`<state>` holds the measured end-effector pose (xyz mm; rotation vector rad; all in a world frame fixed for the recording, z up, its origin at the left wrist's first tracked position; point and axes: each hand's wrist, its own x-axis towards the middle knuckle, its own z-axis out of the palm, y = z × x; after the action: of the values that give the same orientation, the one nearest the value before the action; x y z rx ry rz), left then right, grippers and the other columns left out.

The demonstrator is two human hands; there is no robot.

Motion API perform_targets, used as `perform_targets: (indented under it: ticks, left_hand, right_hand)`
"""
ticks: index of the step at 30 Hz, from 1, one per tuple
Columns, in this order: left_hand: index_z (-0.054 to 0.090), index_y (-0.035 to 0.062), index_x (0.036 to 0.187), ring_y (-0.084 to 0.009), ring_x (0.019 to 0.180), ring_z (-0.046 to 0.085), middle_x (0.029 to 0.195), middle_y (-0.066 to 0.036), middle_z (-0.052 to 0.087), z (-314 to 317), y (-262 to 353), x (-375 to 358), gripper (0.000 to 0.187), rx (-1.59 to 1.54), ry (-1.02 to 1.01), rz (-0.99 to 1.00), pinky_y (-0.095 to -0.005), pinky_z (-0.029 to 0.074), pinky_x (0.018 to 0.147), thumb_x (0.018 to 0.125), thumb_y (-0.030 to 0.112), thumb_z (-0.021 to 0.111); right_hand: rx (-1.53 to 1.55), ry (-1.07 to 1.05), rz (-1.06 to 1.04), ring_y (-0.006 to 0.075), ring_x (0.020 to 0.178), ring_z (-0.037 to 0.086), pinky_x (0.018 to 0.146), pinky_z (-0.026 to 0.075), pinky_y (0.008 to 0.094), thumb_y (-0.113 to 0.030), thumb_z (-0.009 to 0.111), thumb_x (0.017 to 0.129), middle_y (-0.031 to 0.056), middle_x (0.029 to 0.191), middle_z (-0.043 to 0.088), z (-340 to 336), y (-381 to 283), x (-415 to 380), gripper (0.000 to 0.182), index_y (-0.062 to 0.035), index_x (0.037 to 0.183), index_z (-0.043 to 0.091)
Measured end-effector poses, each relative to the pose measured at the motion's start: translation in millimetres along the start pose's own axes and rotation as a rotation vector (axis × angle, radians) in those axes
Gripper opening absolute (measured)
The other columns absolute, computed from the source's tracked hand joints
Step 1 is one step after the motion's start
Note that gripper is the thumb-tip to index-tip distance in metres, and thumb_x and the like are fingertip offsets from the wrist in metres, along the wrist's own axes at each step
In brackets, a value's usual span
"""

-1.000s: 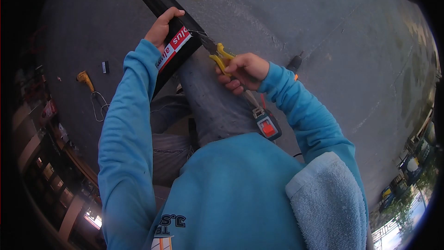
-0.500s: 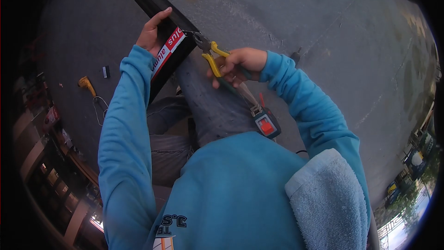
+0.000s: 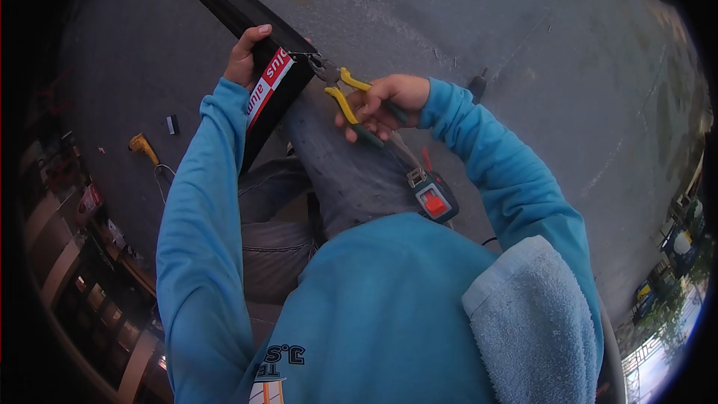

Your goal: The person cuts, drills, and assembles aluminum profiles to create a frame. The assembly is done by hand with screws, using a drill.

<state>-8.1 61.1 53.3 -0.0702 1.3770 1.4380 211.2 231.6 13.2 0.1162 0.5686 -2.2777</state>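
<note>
My left hand (image 3: 244,58) is wrapped round a long black metal profile (image 3: 278,99), which bears a red and white printed sticker (image 3: 268,84). The profile slants away to the upper left and rests by my thigh. In my right hand (image 3: 387,105) is a pair of pliers (image 3: 343,97) with yellow and green handles, their handles spread apart. The pliers' jaws are at the end edge of the profile beside the sticker; a small thin piece shows there, too small to name. A tape measure (image 3: 432,197) with a red button sits at my hip.
On the grey floor (image 3: 523,30) to the left lie a yellow-handled tool (image 3: 142,147) with a cord and a small grey block (image 3: 173,125). A dark drill-like tool (image 3: 478,86) lies beyond my right forearm. A light blue towel (image 3: 535,307) hangs over my right side.
My left hand and the profile have shifted slightly, the hand lower in view. The pliers stay at the profile's edge, in my right hand. The view has moved a little.
</note>
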Motion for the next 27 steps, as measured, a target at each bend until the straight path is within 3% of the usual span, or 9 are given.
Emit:
perform_targets:
  ticks: [3, 9, 12, 17, 18, 19, 21, 25, 27]
  left_hand:
    - [0.063, -0.0051, 0.114, -0.0220, 0.070, 0.072, 0.095, -0.018, 0.071, 4, -1, -3, 0.066, 0.020, 0.012, -0.005, -0.0300, 0.062, 0.065, 0.075, 0.048, 0.068]
    - [0.062, -0.0066, 0.113, -0.0217, 0.073, 0.072, 0.098, -0.019, 0.070, 5, 2, -7, 0.067, 0.052, 0.001, 0.015, -0.0291, 0.061, 0.069, 0.074, 0.047, 0.070]
    - [0.062, -0.0069, 0.114, -0.0221, 0.073, 0.072, 0.097, -0.019, 0.070, 6, -1, -5, 0.068, 0.042, 0.000, 0.008, -0.0295, 0.061, 0.069, 0.073, 0.048, 0.070]
    - [0.061, -0.0074, 0.114, -0.0227, 0.073, 0.072, 0.096, -0.018, 0.070, 7, -3, -6, 0.072, 0.053, 0.028, 0.022, -0.0306, 0.062, 0.069, 0.072, 0.050, 0.069]
    - [0.061, -0.0074, 0.114, -0.0224, 0.072, 0.072, 0.095, -0.018, 0.071, 7, -4, -5, 0.072, 0.049, 0.028, 0.019, -0.0302, 0.062, 0.067, 0.072, 0.051, 0.069]
    - [0.061, -0.0074, 0.114, -0.0221, 0.071, 0.072, 0.093, -0.018, 0.071, 7, -4, -4, 0.072, 0.045, 0.030, 0.015, -0.0299, 0.062, 0.066, 0.072, 0.051, 0.069]
    - [0.062, -0.0072, 0.113, -0.0217, 0.068, 0.072, 0.089, -0.018, 0.071, 9, -2, -4, 0.070, 0.068, 0.038, 0.036, -0.0286, 0.062, 0.062, 0.073, 0.050, 0.068]
    - [0.066, -0.0051, 0.102, -0.0190, 0.061, 0.071, 0.082, -0.014, 0.072, 4, -5, -5, 0.063, 0.081, 0.096, 0.055, -0.0238, 0.060, 0.054, 0.074, 0.051, 0.067]
    - [0.067, -0.0035, 0.101, -0.0182, 0.060, 0.070, 0.081, -0.012, 0.072, -7, -6, 0, 0.063, 0.082, 0.125, 0.006, -0.0226, 0.059, 0.053, 0.073, 0.053, 0.067]
  right_hand:
    - [-0.059, 0.001, -0.003, 0.0096, 0.064, 0.063, 0.061, 0.055, 0.0197, -0.015, 0.048, 0.080, 0.0121, 0.100, 0.067, -2, 0, 3, 0.044, 0.0052, 0.118, 0.053]
    - [-0.090, 0.029, -0.035, 0.0136, 0.082, 0.064, 0.079, 0.055, 0.0262, -0.015, 0.047, 0.079, 0.0143, 0.104, 0.065, -3, 5, 7, 0.044, 0.0063, 0.117, 0.053]
    - [0.172, 0.141, -0.088, 0.0186, 0.081, 0.061, 0.075, 0.054, 0.0314, -0.008, 0.042, 0.085, 0.0201, 0.104, 0.063, 14, 9, 4, 0.037, 0.0085, 0.118, 0.052]
    - [0.398, -0.056, -0.082, 0.0264, 0.091, 0.063, 0.073, 0.052, 0.0395, -0.007, 0.044, 0.085, 0.0143, 0.092, 0.059, 2, 22, 12, 0.032, 0.0061, 0.113, 0.050]
    - [0.214, 0.086, -0.086, 0.0299, 0.092, 0.063, 0.073, 0.051, 0.0425, -0.012, 0.047, 0.084, 0.0197, 0.094, 0.060, 9, 18, 11, 0.034, 0.0088, 0.111, 0.049]
    - [0.207, 0.080, -0.091, 0.0299, 0.092, 0.063, 0.073, 0.051, 0.0425, -0.012, 0.047, 0.084, 0.0197, 0.094, 0.060, 16, 13, 8, 0.034, 0.0088, 0.111, 0.049]
    - [-0.994, 0.701, -0.122, 0.0314, 0.089, 0.063, 0.075, 0.049, 0.0440, -0.017, 0.050, 0.083, 0.0241, 0.094, 0.062, 31, 3, -1, 0.037, 0.0096, 0.109, 0.050]
    - [-1.178, 0.761, 0.061, 0.0349, 0.091, 0.062, 0.079, 0.048, 0.0452, -0.021, 0.051, 0.082, 0.0246, 0.093, 0.063, 29, 8, -20, 0.041, 0.0093, 0.110, 0.052]
    - [-1.007, 0.645, 0.017, 0.0272, 0.086, 0.062, 0.074, 0.049, 0.0405, -0.019, 0.049, 0.081, 0.0167, 0.091, 0.065, 29, 7, -21, 0.038, 0.0039, 0.111, 0.057]
